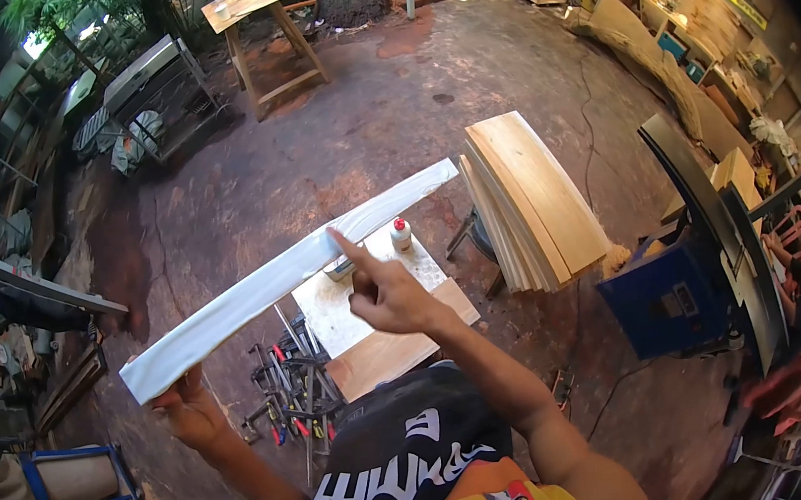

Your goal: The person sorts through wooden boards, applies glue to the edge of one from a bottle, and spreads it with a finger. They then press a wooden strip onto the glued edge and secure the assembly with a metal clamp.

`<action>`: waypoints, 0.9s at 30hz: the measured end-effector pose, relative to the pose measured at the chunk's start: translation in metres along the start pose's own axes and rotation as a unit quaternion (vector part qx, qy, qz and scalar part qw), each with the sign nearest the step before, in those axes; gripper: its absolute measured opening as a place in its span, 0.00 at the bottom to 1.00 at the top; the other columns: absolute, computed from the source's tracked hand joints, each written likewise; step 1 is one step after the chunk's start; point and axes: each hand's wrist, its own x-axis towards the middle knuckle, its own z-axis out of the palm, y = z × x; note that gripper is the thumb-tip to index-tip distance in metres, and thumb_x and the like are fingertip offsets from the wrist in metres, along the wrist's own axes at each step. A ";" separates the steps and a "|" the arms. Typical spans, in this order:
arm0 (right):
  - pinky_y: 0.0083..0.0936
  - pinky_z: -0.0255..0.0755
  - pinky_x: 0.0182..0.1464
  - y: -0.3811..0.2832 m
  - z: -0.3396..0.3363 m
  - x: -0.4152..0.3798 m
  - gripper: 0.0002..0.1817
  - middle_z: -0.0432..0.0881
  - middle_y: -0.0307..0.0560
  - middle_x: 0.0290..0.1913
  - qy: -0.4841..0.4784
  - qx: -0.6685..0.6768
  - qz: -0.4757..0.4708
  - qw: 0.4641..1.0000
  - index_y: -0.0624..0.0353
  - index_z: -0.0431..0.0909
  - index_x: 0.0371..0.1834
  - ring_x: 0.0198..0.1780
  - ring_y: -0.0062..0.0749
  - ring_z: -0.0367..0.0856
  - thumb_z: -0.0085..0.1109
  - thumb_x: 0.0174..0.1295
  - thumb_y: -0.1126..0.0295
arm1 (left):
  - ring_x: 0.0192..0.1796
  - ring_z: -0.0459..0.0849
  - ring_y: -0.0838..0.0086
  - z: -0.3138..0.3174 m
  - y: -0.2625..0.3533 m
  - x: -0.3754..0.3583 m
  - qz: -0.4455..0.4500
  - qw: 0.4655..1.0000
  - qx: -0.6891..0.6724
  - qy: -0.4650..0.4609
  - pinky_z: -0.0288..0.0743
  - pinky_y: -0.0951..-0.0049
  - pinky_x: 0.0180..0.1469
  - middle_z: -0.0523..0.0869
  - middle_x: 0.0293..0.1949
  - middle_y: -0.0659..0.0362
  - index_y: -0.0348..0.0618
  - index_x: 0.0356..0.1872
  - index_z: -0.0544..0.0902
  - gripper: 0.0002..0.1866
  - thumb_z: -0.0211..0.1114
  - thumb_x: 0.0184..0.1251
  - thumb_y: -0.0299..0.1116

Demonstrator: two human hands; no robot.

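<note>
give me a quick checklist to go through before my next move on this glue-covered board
1. Left hand grips the near end of the board: ok.
2. Right hand index fingertip on the board's coated face: ok.
3. White coating covers the whole face: cannot tell at the far end.
4. Glue bottle upright on the small table: ok.
5. Clamps lie on the floor beside the table: ok.

Head camera (sole view), looking steeply down, close over hands.

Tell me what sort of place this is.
Likely an open-air woodworking shop: a stack of planks, a pile of clamps on the floor, and a glue bottle on the small table.
</note>
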 end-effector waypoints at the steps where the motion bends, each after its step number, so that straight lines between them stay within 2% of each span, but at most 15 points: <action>1: 0.22 0.65 0.27 0.001 0.001 -0.004 0.48 0.70 0.39 0.16 0.023 0.015 -0.003 1.000 0.51 0.47 0.80 0.19 0.22 0.68 0.54 0.52 0.82 | 0.65 0.76 0.55 0.000 0.000 0.000 -0.001 1.000 -0.001 0.000 0.78 0.54 0.63 0.75 0.63 0.48 0.40 0.72 0.59 0.41 0.71 0.62 0.41; 2: 0.25 0.66 0.25 0.005 -0.001 -0.008 0.48 0.71 0.42 0.16 0.046 0.030 -0.006 0.998 0.52 0.48 0.80 0.18 0.24 0.69 0.54 0.52 0.80 | 0.66 0.75 0.56 0.000 0.001 0.000 -0.005 0.999 -0.005 -0.033 0.76 0.54 0.64 0.74 0.64 0.49 0.41 0.72 0.60 0.39 0.68 0.64 0.41; 4: 0.25 0.66 0.24 0.024 -0.015 -0.006 0.48 0.73 0.43 0.15 0.187 -0.070 0.003 0.980 0.58 0.46 0.79 0.16 0.25 0.70 0.54 0.52 0.80 | 0.68 0.72 0.57 0.006 0.004 -0.001 -0.013 0.995 -0.013 -0.097 0.73 0.54 0.67 0.72 0.67 0.50 0.43 0.72 0.61 0.35 0.63 0.69 0.42; 5: 0.27 0.66 0.23 0.035 -0.023 -0.005 0.48 0.75 0.45 0.14 0.205 -0.104 0.089 0.969 0.62 0.44 0.79 0.15 0.28 0.73 0.54 0.51 0.79 | 0.68 0.72 0.57 0.005 0.004 -0.003 -0.012 0.996 -0.009 -0.087 0.73 0.54 0.67 0.72 0.67 0.50 0.43 0.73 0.61 0.35 0.63 0.69 0.42; 6: 0.28 0.67 0.23 0.042 -0.031 -0.003 0.49 0.77 0.48 0.16 0.200 -0.134 0.119 0.963 0.61 0.43 0.79 0.16 0.30 0.76 0.54 0.51 0.79 | 0.68 0.72 0.58 0.004 0.003 -0.005 -0.012 0.997 -0.006 -0.079 0.73 0.54 0.68 0.72 0.67 0.50 0.43 0.73 0.60 0.36 0.64 0.68 0.42; 8: 0.27 0.67 0.24 0.047 -0.029 -0.004 0.48 0.75 0.46 0.15 0.200 -0.106 0.084 0.970 0.58 0.46 0.79 0.16 0.28 0.73 0.54 0.50 0.80 | 0.68 0.73 0.58 0.008 0.001 -0.002 -0.012 0.997 -0.009 -0.081 0.72 0.54 0.68 0.73 0.66 0.50 0.44 0.73 0.60 0.36 0.64 0.68 0.42; 10: 0.24 0.66 0.26 0.038 -0.022 -0.009 0.48 0.72 0.43 0.15 0.132 -0.067 0.059 0.987 0.53 0.50 0.79 0.18 0.25 0.70 0.54 0.49 0.81 | 0.67 0.73 0.58 0.016 0.001 0.000 -0.014 0.995 -0.018 -0.097 0.72 0.54 0.68 0.73 0.66 0.51 0.44 0.73 0.60 0.36 0.64 0.68 0.41; 12: 0.20 0.65 0.29 0.025 -0.018 -0.013 0.47 0.71 0.39 0.16 0.017 0.014 0.049 0.999 0.46 0.53 0.79 0.20 0.19 0.68 0.53 0.51 0.81 | 0.67 0.74 0.58 0.014 -0.002 0.002 -0.018 0.995 0.003 -0.093 0.73 0.54 0.67 0.73 0.66 0.51 0.43 0.73 0.60 0.37 0.65 0.67 0.40; 14: 0.21 0.64 0.26 0.036 -0.017 -0.014 0.46 0.71 0.39 0.15 0.074 0.030 -0.010 0.997 0.49 0.53 0.79 0.19 0.19 0.67 0.54 0.52 0.81 | 0.67 0.74 0.57 0.011 -0.003 0.002 -0.023 0.995 0.014 -0.093 0.74 0.54 0.66 0.73 0.66 0.50 0.43 0.73 0.60 0.37 0.66 0.67 0.40; 16: 0.22 0.64 0.25 0.052 -0.027 -0.011 0.46 0.71 0.40 0.14 0.207 -0.022 0.069 0.976 0.53 0.52 0.79 0.17 0.20 0.67 0.55 0.52 0.80 | 0.66 0.75 0.57 0.011 -0.005 0.003 -0.024 0.995 0.011 -0.096 0.76 0.53 0.65 0.73 0.65 0.49 0.43 0.73 0.59 0.37 0.66 0.66 0.39; 17: 0.24 0.67 0.25 0.055 -0.035 -0.008 0.48 0.72 0.42 0.13 0.216 -0.079 0.122 0.965 0.55 0.48 0.79 0.16 0.24 0.69 0.55 0.51 0.80 | 0.66 0.75 0.56 0.015 -0.006 0.003 -0.025 0.996 0.010 -0.086 0.76 0.53 0.64 0.74 0.65 0.49 0.42 0.73 0.60 0.37 0.66 0.66 0.39; 21: 0.29 0.70 0.26 0.068 -0.028 -0.003 0.51 0.75 0.45 0.16 0.197 -0.097 0.095 0.971 0.53 0.43 0.80 0.17 0.32 0.75 0.54 0.48 0.80 | 0.64 0.77 0.56 0.022 -0.007 0.003 -0.026 0.998 0.006 -0.062 0.78 0.53 0.63 0.75 0.64 0.48 0.41 0.72 0.61 0.36 0.67 0.66 0.39; 24: 0.22 0.68 0.27 0.042 0.009 0.001 0.50 0.72 0.40 0.18 0.154 -0.043 0.082 0.984 0.53 0.43 0.80 0.20 0.22 0.70 0.53 0.52 0.84 | 0.63 0.78 0.57 0.027 -0.008 0.007 -0.025 0.997 0.008 -0.067 0.78 0.53 0.63 0.76 0.62 0.49 0.40 0.71 0.63 0.35 0.67 0.66 0.38; 26: 0.30 0.71 0.26 0.023 0.040 0.000 0.50 0.74 0.45 0.17 0.135 -0.018 0.045 0.990 0.47 0.47 0.80 0.18 0.33 0.75 0.54 0.49 0.80 | 0.62 0.79 0.57 0.028 -0.009 0.008 -0.027 0.997 0.018 -0.065 0.78 0.53 0.62 0.77 0.61 0.49 0.39 0.70 0.64 0.35 0.68 0.65 0.38; 27: 0.30 0.71 0.25 0.011 0.050 0.000 0.50 0.73 0.44 0.16 0.093 0.007 0.014 0.996 0.46 0.47 0.80 0.18 0.32 0.74 0.54 0.49 0.80 | 0.62 0.79 0.57 0.026 -0.009 0.010 -0.028 0.997 0.025 -0.063 0.78 0.53 0.62 0.78 0.61 0.49 0.39 0.70 0.64 0.35 0.68 0.65 0.39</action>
